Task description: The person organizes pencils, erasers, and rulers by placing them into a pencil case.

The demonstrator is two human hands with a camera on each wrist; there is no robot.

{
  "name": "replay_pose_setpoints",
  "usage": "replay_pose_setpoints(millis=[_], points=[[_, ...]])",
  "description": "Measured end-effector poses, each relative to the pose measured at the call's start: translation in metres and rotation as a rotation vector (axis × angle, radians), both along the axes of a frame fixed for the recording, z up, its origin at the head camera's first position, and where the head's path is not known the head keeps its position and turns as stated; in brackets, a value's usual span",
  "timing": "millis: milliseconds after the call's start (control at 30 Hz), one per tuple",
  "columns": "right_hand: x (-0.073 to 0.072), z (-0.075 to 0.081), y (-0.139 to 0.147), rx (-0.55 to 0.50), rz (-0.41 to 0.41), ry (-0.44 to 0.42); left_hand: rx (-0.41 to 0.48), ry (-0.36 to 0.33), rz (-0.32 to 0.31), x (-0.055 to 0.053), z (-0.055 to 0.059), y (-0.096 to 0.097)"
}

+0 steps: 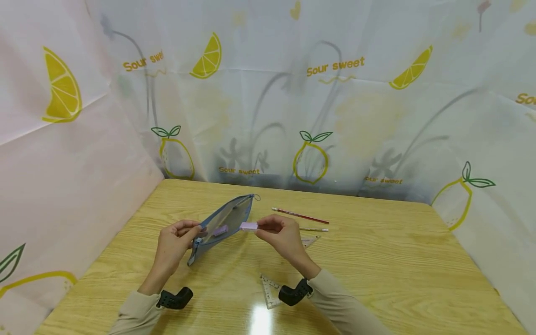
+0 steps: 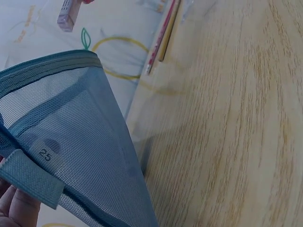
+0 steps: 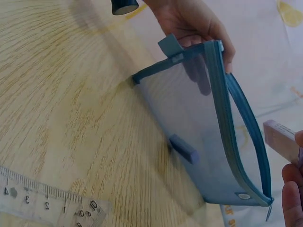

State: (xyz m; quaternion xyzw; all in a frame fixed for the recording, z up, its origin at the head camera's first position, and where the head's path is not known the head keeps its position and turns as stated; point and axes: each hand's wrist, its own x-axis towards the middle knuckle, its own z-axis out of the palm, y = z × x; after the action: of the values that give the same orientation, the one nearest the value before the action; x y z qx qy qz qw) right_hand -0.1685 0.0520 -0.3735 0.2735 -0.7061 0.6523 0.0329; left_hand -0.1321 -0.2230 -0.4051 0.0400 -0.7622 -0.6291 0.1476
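Observation:
A blue mesh zip pouch (image 1: 201, 253) is tilted above the table with its mouth unzipped and gaping. My left hand (image 1: 173, 242) grips it by the near-left end, thumb on one side and fingers on the other. Inside, at the bottom, a small purple block (image 3: 183, 149) shows through the mesh. Between thumb and fingertips, my right hand (image 1: 282, 235) pinches a pale lilac eraser (image 1: 249, 226). In the right wrist view the eraser (image 3: 283, 142) points toward the pouch's open mouth, just outside the zip edge (image 3: 258, 146).
Behind my right hand lie a red pencil (image 1: 300, 216) and a gold-coloured pencil (image 1: 314, 229) on the wooden table (image 1: 389, 270). One clear set square (image 1: 310, 241) is partly hidden by that hand; another (image 1: 268, 293) lies nearer me. Lemon-printed sheeting (image 1: 268, 116) surrounds the table's back and sides.

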Motion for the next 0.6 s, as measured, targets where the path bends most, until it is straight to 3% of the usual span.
replay_pose_setpoints(millis=[200,600], points=[[0.0,0.006,-0.009,0.025,-0.005,-0.066,0.013,0.001,-0.003,0.002,0.0,-0.002],[-0.003,0.007,-0.022,0.035,0.035,-0.05,0.012,0.007,-0.009,0.001,0.0,0.0]])
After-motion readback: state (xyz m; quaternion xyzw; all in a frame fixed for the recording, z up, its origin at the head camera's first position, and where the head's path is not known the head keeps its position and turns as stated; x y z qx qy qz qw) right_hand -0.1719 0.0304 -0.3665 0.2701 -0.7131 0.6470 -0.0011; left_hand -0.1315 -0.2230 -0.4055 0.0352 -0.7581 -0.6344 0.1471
